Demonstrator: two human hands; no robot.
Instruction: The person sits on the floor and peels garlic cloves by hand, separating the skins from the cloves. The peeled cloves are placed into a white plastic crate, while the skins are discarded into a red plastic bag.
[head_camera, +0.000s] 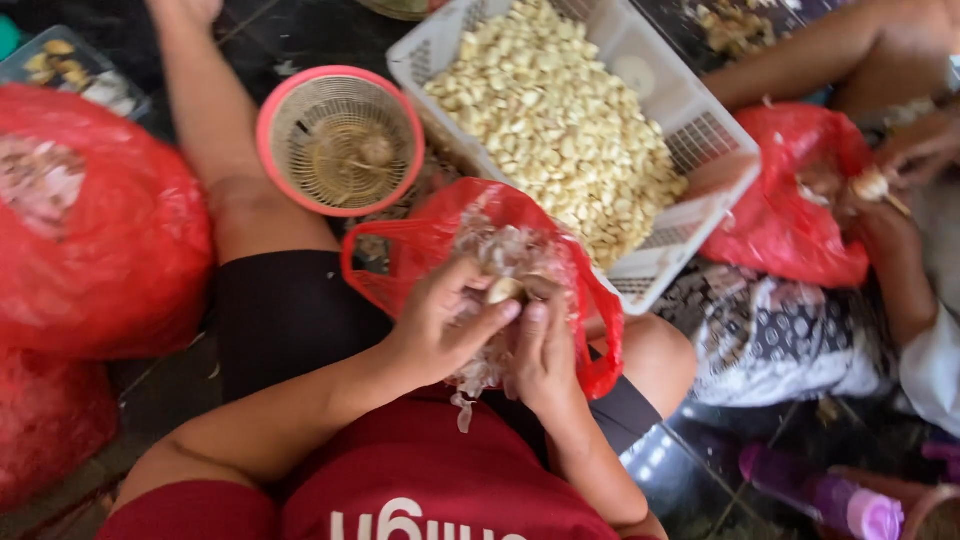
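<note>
Garlic clove (505, 290): pale, partly skinned, pinched between the fingertips of both hands, above the person's lap and over the mouth of the red bag.
Left hand (440, 325): grip closed on the clove from the left, thumb and forefinger pressed to it, the other fingers curled under loose skins.
Right hand (545, 350): grip closed on the same clove from the right, fingers held upright, fingertips touching those of the left hand.
Garlic skins (500, 250): papery, whitish, heaped in the bag just behind the hands; a few strands hung below the left hand.
Red bag (600, 330): thin plastic, open, resting on the lap and partly against the white basket.
White basket (700, 130): slotted plastic, rectangular, set on the floor just beyond the bag and filled with peeled garlic cloves (560, 120).
Pink-rimmed sieve (340, 140): round, woven mesh, left of the basket beside the person's leg; held a few scraps.
Large red sacks (95, 230): two, bulging, at the far left.
Co-worker's hands (900, 160): at the upper right, working a clove over a second red bag (790, 210), well apart from the person's own hands.
Purple bottle (820, 495): lay on the dark floor (170, 400) at the lower right.
</note>
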